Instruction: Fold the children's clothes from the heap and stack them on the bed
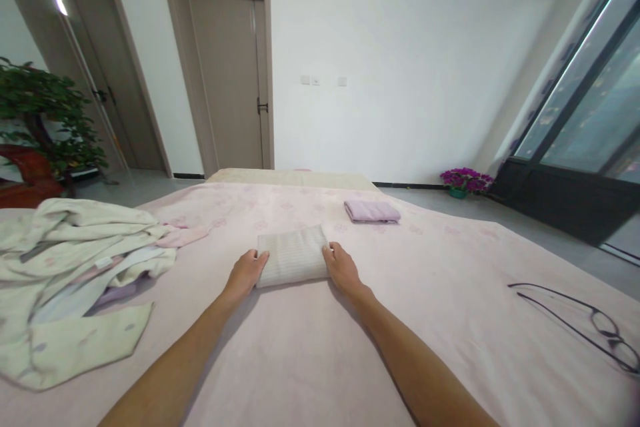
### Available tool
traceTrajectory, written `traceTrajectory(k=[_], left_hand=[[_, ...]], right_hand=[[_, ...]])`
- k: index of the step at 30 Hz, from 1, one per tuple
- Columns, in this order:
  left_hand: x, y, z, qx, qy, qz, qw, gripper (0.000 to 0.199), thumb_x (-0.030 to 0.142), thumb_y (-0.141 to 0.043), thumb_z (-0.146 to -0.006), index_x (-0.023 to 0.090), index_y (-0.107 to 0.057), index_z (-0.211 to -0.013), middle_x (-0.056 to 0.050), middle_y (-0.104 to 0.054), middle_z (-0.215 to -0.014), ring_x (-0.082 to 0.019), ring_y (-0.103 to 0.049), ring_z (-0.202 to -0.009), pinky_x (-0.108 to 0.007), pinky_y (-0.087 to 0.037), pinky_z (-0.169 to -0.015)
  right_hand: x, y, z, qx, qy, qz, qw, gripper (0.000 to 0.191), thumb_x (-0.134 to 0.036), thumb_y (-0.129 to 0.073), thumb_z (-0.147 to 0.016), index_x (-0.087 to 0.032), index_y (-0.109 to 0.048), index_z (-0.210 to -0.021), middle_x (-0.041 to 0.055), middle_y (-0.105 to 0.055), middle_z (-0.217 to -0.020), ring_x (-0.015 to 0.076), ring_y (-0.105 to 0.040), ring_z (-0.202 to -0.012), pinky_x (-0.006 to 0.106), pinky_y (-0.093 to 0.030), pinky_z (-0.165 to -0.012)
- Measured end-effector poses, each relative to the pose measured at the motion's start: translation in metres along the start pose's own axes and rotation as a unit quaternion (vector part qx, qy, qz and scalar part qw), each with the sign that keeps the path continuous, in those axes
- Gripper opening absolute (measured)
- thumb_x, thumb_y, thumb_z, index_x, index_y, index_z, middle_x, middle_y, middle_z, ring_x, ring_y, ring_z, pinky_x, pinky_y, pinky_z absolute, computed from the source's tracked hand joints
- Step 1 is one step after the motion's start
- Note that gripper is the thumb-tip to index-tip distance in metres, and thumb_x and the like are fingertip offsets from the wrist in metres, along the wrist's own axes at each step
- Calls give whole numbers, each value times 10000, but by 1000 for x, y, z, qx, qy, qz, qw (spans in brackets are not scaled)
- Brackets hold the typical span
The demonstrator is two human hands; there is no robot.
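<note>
A folded, off-white ribbed cloth point(294, 256) is held between my two hands, just above or on the pink bedspread point(300, 353); I cannot tell which. My left hand point(248, 271) grips its left edge, thumb on top and the other fingers mostly hidden. On the opposite edge, my right hand point(342, 265) pinches the cloth the same way. Beyond it to the right lies a folded lilac cloth point(372, 211), flat and apart from both hands.
A loose heap of pale clothes point(75, 267) lies on the left. Black-framed glasses point(570, 320) rest at the right. Past the far edge stand a white wall point(360, 127), a door point(227, 73) and a pot of purple flowers point(466, 180).
</note>
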State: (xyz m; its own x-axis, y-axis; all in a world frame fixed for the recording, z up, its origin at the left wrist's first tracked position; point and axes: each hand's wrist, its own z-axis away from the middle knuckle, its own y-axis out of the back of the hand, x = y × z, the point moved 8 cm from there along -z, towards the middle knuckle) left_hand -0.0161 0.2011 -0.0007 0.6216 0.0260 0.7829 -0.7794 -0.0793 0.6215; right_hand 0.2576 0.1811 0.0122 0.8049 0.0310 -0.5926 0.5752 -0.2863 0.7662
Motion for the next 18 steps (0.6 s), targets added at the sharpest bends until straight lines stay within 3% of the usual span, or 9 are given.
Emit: traceTrajectory(k=[7, 9, 11, 13, 15, 18], left_hand=[[1, 16, -2, 34, 12, -108, 993, 411, 486, -471, -884, 174, -584, -1126, -136, -723, -975, -310, -670, -953, -374, -451, -802], [20, 29, 6, 88, -42, -152, 984, 424, 446, -446, -917, 177, -531, -1234, -126, -710, -1062, -297, -656, -1008, -393, -449, -870], [49, 36, 17, 143, -135, -184, 963, 420, 384, -412, -948, 169, -501, -1298, -133, -663, -1204, -282, -611, -1121, -410, -417, -974], [77, 28, 26, 149, -229, -192, 943, 425, 348, -377, -971, 164, -496, -1334, -134, -588, -1344, -271, -516, -1269, -420, -344, -1081], [94, 7, 29, 101, -288, -203, 930, 442, 350, -349, -988, 169, -494, -1364, -120, -530, -1426, -271, -418, -1367, -443, -268, -1144], [92, -31, 22, 7, -301, -243, 922, 457, 374, -360, -987, 180, -517, -1370, -119, -502, -1459, -307, -368, -1402, -511, -210, -1160]], right_hand=[[9, 4, -3, 0, -35, -6, 999, 423, -391, -474, -919, -200, -504, -1295, 30, -670, -780, 211, -635, -734, 307, -433, -677], [4, 13, -3, 21, -23, 10, 999, 452, -360, -510, -895, -196, -496, -1316, 60, -681, -889, 233, -639, -830, 343, -460, -743], [-15, 27, -2, 65, 33, 35, 997, 453, -307, -503, -897, -191, -497, -1335, 122, -657, -1097, 274, -606, -1019, 411, -454, -876], [-43, 35, 4, 90, 134, 46, 986, 448, -273, -456, -928, -200, -486, -1369, 150, -565, -1316, 298, -497, -1232, 471, -371, -1033], [-66, 30, 11, 68, 226, 48, 971, 455, -294, -414, -966, -224, -454, -1414, 116, -449, -1472, 288, -349, -1387, 499, -241, -1147], [-67, 4, 14, -11, 268, 59, 962, 480, -373, -388, -995, -226, -421, -1451, 97, -375, -1541, 284, -248, -1455, 529, -172, -1185]])
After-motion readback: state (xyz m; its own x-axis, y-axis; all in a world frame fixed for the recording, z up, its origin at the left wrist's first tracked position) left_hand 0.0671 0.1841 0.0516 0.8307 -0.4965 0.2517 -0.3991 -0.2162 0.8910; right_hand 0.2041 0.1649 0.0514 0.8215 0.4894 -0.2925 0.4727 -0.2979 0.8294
